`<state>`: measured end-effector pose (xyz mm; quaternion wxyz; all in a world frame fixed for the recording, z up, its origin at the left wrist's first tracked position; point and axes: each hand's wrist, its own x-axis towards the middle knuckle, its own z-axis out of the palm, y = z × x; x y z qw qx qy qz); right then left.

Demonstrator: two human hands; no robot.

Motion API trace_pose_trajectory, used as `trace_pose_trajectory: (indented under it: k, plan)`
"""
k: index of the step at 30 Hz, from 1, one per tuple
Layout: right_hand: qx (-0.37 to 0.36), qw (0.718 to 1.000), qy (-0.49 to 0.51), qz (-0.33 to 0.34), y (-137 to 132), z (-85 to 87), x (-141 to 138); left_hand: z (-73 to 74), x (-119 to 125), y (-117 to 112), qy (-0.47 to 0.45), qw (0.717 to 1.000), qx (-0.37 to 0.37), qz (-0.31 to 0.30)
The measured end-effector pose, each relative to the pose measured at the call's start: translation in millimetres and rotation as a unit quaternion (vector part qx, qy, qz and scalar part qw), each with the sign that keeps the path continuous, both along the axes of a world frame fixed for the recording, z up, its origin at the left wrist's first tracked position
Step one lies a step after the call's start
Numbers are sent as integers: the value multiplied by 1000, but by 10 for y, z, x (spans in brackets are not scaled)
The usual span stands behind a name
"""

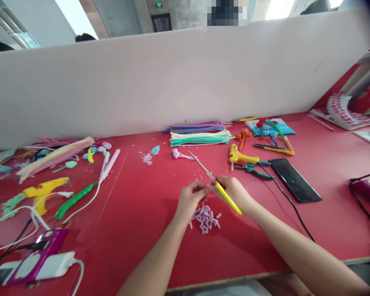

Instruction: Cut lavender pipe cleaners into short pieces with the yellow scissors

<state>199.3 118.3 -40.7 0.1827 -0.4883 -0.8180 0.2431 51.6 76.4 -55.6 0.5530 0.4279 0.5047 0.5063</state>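
Note:
In the middle of the red table, my right hand [232, 190] is closed around a pair of scissors [227, 198] with yellow handles, the blades pointing up and left. My left hand [193, 196] is pinched close to it, fingertips nearly meeting. Something small and pinkish seems to sit between the fingertips, too small to make out. Just below the hands lies a pile of short cut pink pieces [205, 219], fuzzy-stem-like. Beyond the blades rests a pale pink pipe-cleaner piece [183, 154] with a bunched end.
Bundles of pipe cleaners [200, 139] lie along the white partition [142, 90]. To the right are a yellow glue gun [242, 156], pliers [255, 167] and a phone [296, 180]. Leftward are another glue gun [46, 189], a pink hair-straightener-like tool [109, 165] and a power strip [40, 259] with cables.

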Motion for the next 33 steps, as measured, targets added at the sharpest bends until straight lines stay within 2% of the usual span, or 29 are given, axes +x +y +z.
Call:
trace_pose_trajectory:
  k: [7,13,19,23,25,29,33]
  plan:
    - [-5,998,44,-34,-95,-39,-34,22,47,-28,24,1000,-4,-13]
    - [-47,995,81,-23,-90,-47,-15,43,51,-45,59,998,-17,-29]
    - [-9,999,50,-15,-99,-55,-22,1,67,-38,70,997,-28,-21]
    - [3,1000,11,-16,-84,10,-13,34,59,-29,36,998,-36,-28]
    - [20,999,-22,-23,-58,74,16,55,41,-16,-3,999,-35,-4]
    - [62,991,-113,-36,-26,158,106,83,-25,21,-82,990,-30,108]
    - [78,976,-202,-31,-86,76,177,86,-77,42,-140,978,-11,154]
